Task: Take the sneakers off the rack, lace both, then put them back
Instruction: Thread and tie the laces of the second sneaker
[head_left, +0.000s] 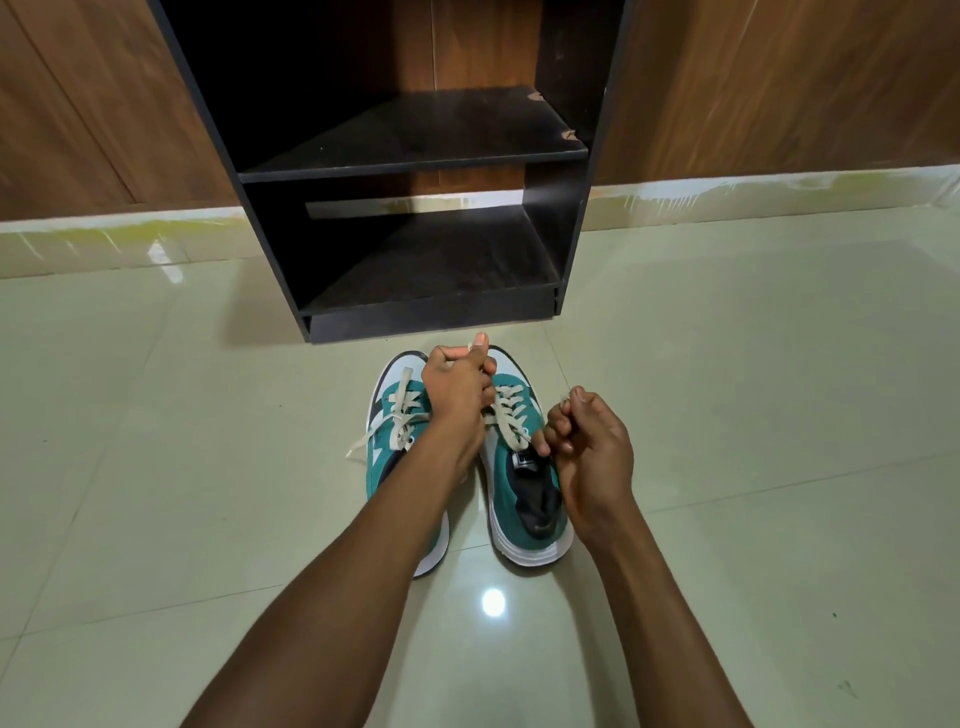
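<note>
Two teal and white sneakers stand side by side on the tiled floor, toes toward the rack. The left sneaker (387, 447) has cream laces crossed through its eyelets, one loose end trailing left; my forearm covers its heel. The right sneaker (524, 499) is laced up to its black tongue. My left hand (457, 387) hovers over the toes between the shoes, fist closed on one end of the right sneaker's lace (506, 421). My right hand (589, 447) sits beside the right sneaker's collar, pinching the other lace end.
A black two-shelf rack (415, 156) stands directly beyond the sneakers, both shelves bare. Behind it is a brown wood-panel wall with a pale skirting strip. Glossy cream floor tiles (753, 415) spread on all sides.
</note>
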